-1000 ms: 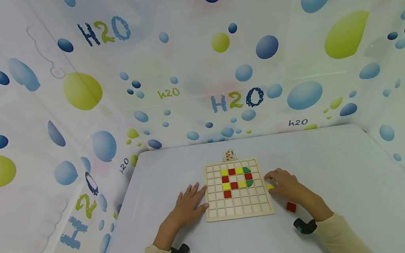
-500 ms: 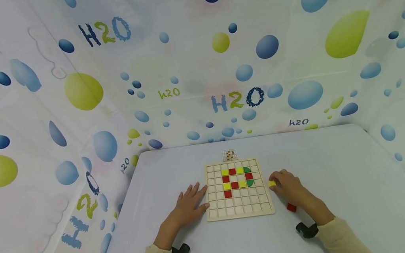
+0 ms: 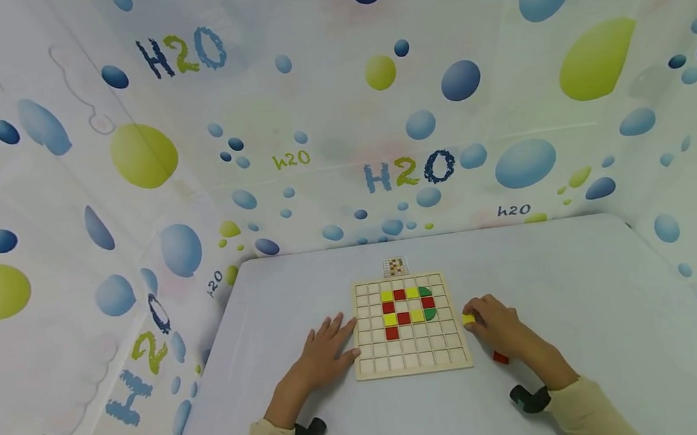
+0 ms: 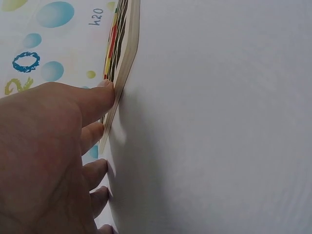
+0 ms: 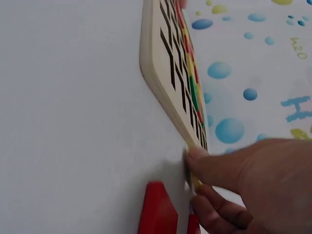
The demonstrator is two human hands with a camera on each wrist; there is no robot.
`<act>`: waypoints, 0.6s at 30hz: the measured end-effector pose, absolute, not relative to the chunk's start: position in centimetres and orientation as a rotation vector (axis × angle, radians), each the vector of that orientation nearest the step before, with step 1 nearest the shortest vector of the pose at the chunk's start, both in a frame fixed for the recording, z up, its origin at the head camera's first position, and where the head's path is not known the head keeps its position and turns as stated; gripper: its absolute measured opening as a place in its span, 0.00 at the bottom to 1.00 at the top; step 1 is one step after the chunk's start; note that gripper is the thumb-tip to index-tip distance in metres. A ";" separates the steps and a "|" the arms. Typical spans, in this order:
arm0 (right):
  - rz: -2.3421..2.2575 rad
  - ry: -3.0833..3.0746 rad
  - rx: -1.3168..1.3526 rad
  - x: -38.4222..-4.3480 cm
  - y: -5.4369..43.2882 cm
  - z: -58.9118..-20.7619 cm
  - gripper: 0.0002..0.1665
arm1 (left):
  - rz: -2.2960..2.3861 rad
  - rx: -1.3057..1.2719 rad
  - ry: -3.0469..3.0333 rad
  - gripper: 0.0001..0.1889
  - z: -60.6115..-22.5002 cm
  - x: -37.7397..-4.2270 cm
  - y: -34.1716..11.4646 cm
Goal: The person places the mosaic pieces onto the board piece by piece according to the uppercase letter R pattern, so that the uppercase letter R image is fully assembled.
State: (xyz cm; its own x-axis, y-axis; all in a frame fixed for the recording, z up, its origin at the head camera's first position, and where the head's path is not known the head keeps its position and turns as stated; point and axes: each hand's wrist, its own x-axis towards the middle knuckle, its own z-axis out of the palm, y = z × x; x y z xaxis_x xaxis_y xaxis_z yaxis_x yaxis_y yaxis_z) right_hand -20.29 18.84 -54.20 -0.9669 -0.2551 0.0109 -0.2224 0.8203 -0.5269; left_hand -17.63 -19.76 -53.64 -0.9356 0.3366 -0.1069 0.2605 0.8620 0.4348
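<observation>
L hand (image 3: 325, 357), fingers loose, touches grid board (image 3: 412, 361)'s L edge; R hand (image 3: 497, 322) pinches yellow pc (image 3: 468, 318) beside R edge. Set tiles (image 3: 403, 318) look part-done; yellow pc + red pcs (image 5: 156, 214) on tabletop (image 3: 438, 415) prob. remain.

Open tabletop (image 3: 416, 417) ran up to the near edge of the wooden board (image 3: 412, 361), while the left hand (image 3: 324, 356) blocked its left side, the right hand (image 3: 497, 323) and red blocks (image 5: 158, 214) crowded its right, and a small card (image 3: 395, 266) lay beyond.
</observation>
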 end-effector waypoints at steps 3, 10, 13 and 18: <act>-0.861 2.978 -0.338 -20.6 18.4 -54.3 0.14 | 0.631 0.467 2.854 0.35 -53.7 -17.6 -19.7; -0.892 2.957 -0.313 -21.3 14.8 -53.8 0.16 | 0.634 0.466 2.855 0.35 -53.7 -17.6 -19.7; -0.910 2.942 -0.369 -21.3 12.8 -53.7 0.16 | 0.656 0.466 2.852 0.35 -53.5 -17.5 -19.7; -0.925 2.925 -0.502 -20.7 10.0 -54.0 0.16 | 0.664 0.476 2.850 0.35 -53.5 -17.6 -19.8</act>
State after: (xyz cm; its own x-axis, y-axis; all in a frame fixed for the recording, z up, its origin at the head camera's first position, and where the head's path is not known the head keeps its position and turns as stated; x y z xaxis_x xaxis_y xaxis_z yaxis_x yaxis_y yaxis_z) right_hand -20.75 9.96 -54.01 -0.9473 -0.3136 0.0651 -0.2940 0.7706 -0.5654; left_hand -17.58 -19.78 -53.46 -0.9333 0.3456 -0.0979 0.2668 0.8493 0.4555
